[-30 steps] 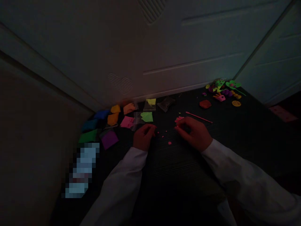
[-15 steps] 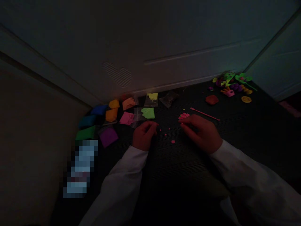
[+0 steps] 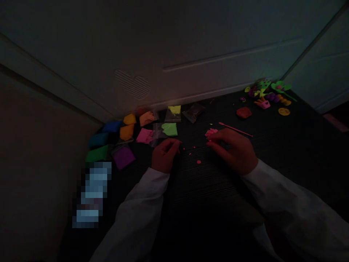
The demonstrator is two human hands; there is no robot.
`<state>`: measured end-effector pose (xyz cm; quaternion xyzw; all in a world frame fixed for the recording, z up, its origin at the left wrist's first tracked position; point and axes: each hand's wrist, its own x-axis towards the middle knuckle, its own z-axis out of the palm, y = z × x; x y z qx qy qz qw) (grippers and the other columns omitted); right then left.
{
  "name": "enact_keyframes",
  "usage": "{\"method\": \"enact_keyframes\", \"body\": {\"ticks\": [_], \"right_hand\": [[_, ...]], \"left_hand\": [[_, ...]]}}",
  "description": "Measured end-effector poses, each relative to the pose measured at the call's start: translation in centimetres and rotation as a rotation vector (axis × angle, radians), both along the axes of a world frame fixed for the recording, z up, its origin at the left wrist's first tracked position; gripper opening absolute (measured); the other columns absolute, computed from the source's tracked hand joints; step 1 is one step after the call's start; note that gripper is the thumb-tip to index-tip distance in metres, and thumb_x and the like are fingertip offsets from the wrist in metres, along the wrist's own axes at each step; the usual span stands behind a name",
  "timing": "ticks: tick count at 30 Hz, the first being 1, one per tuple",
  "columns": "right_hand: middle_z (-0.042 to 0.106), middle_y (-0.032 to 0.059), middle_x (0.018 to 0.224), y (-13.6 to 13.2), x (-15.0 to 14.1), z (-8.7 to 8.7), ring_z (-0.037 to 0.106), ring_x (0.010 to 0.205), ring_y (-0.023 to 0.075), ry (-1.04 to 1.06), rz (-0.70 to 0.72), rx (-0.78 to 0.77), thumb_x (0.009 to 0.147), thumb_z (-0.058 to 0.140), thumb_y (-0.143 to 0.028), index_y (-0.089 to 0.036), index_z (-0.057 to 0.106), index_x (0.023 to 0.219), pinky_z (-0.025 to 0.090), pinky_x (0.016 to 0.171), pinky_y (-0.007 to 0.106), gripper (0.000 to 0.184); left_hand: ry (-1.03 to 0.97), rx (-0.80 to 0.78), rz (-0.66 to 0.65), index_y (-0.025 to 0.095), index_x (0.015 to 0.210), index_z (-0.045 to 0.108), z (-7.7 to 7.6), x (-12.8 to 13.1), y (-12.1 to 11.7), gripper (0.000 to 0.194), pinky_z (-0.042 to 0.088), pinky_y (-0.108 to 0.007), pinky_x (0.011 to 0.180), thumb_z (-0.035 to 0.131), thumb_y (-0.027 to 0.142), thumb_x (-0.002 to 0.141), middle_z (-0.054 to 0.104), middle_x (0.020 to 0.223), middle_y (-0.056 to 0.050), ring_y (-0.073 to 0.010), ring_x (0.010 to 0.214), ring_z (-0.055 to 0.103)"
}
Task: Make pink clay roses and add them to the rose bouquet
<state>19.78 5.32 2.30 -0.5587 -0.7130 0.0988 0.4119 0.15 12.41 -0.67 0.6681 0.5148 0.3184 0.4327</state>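
Right of the frame's centre, the right hand (image 3: 236,151) is held curled, thumb and forefinger brought close beside a pink cluster (image 3: 211,131); whether a bit is pinched cannot be made out. Just left of centre, the left hand (image 3: 164,154) is loosely curled, its grip too dark to be read. Between them, pink crumbs (image 3: 199,162) are scattered. Coloured packets (image 3: 124,157) are ranged at left; small figures (image 3: 264,104) are grouped at upper right.

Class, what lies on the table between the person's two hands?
In the head view, small pink bits lie scattered on the dark table between the left hand and the right hand, beside a pink cluster.
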Motion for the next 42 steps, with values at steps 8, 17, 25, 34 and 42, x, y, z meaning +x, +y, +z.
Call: {"method": "enact_keyframes", "body": {"ticks": [8, 17, 25, 34, 42], "right_hand": [[0.062, 0.002, 0.086, -0.12, 0.06, 0.31, 0.056, 0.082, 0.0128, 0.021, 0.029, 0.032, 0.076, 0.052, -0.026, -0.019, 0.058, 0.086, 0.044, 0.078, 0.029, 0.013], [0.062, 0.0008, 0.08, -0.26, 0.08, 0.46, 0.056, 0.078, 0.0122, -0.009, 0.036, 0.035, 0.079, 0.048, -0.025, -0.02, 0.058, 0.082, 0.044, 0.073, 0.027, 0.012], [0.061, 0.0015, 0.078, -0.12, -0.02, 0.25, 0.055, 0.073, 0.0125, -0.011, -0.025, 0.044, 0.075, 0.054, -0.027, -0.019, 0.057, 0.081, 0.044, 0.07, 0.028, 0.01], [0.061, 0.0033, 0.086, -0.15, 0.05, 0.34, 0.054, 0.082, 0.0122, 0.0, 0.032, 0.039, 0.079, 0.049, -0.022, -0.018, 0.058, 0.087, 0.043, 0.078, 0.028, 0.013], [0.06, 0.0029, 0.081, 0.03, 0.11, 0.15, 0.054, 0.077, 0.0114, 0.001, 0.017, 0.053, 0.075, 0.053, -0.021, -0.017, 0.058, 0.089, 0.043, 0.073, 0.027, 0.015]], "left_hand": [[0.019, 0.012, -0.006, 0.018, 0.077, 0.06, -0.12, -0.09, 0.07, 0.021, 0.034, -0.02, 0.05, 0.048, 0.035, 0.073, 0.051, 0.054, 0.003, -0.0085, 0.052, 0.046], [0.01, 0.023, -0.004, 0.018, 0.077, 0.06, -0.14, -0.08, 0.03, 0.021, 0.034, -0.02, 0.05, 0.048, 0.035, 0.074, 0.051, 0.054, 0.004, -0.0082, 0.052, 0.046], [-0.01, 0.015, -0.002, 0.018, 0.076, 0.059, -0.27, -0.07, 0.05, 0.02, 0.034, -0.02, 0.05, 0.048, 0.035, 0.074, 0.051, 0.053, 0.004, -0.007, 0.05, 0.045], [0.001, 0.004, -0.006, 0.018, 0.078, 0.059, -0.15, -0.04, 0.02, 0.021, 0.033, -0.02, 0.049, 0.048, 0.035, 0.074, 0.051, 0.054, 0.004, -0.0066, 0.05, 0.043], [0.005, 0.007, -0.003, 0.017, 0.077, 0.059, -0.21, -0.03, 0.05, 0.021, 0.033, -0.019, 0.048, 0.048, 0.035, 0.074, 0.051, 0.054, 0.004, -0.0067, 0.049, 0.044]]}}
